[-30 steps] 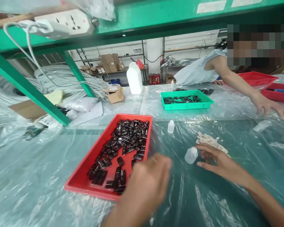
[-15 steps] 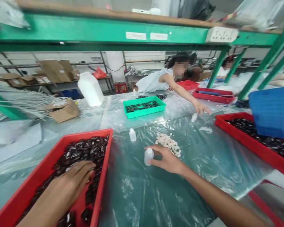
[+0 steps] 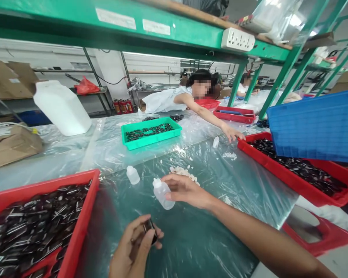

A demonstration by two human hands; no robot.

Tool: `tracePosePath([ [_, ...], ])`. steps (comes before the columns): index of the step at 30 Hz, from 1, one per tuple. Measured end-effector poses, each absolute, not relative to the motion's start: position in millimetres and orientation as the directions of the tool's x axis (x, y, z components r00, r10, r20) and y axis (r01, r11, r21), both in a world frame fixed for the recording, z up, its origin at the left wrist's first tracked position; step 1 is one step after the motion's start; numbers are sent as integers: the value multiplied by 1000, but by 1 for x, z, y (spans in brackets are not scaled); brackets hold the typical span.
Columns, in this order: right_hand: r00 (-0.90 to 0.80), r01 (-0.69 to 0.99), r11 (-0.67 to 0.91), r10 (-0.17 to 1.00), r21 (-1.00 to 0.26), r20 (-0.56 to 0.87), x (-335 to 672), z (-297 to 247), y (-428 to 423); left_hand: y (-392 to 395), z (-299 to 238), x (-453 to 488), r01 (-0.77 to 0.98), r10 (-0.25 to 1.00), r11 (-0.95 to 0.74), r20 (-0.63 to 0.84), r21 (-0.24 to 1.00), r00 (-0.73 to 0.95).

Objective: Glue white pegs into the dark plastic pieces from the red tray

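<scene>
Between the thumb and fingers of my left hand is a small dark glossy piece, held over the green table top. My right hand grips a small translucent squeeze bottle by its side; the bottle leans, its white cap up and to the left. Another small bottle stands just left of it. Behind my right hand lies a pile of small cream-white pieces, partly hidden by the hand. On the left, a red tray holds many dark glossy pieces like the one in my hand.
A green tray of dark pieces sits further back, beside a big white jug. A co-worker's hand reaches to the right red tray, where a blue bin leans. A green beam crosses overhead.
My left hand has come out of the red tray with a dark piece and moved right, over the table. My right hand has tilted the bottle. The view has turned right.
</scene>
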State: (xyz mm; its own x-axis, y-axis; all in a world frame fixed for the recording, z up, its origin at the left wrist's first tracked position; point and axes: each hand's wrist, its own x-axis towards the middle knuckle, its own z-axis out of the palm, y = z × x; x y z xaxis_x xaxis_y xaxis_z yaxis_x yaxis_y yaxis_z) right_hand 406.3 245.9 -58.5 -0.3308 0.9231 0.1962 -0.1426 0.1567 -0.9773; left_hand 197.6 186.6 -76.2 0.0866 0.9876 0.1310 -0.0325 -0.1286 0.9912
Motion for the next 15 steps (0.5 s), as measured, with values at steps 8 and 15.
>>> tracePosePath([
  [8, -391, 15, 171, 908, -985, 152, 402, -51, 223, 206, -77, 155, 244, 921, -389, 374, 889, 107],
  [15, -404, 390, 365, 893, -845, 199, 399, -44, 217, 205, -80, 154, 220, 861, -506, 473, 834, 185],
])
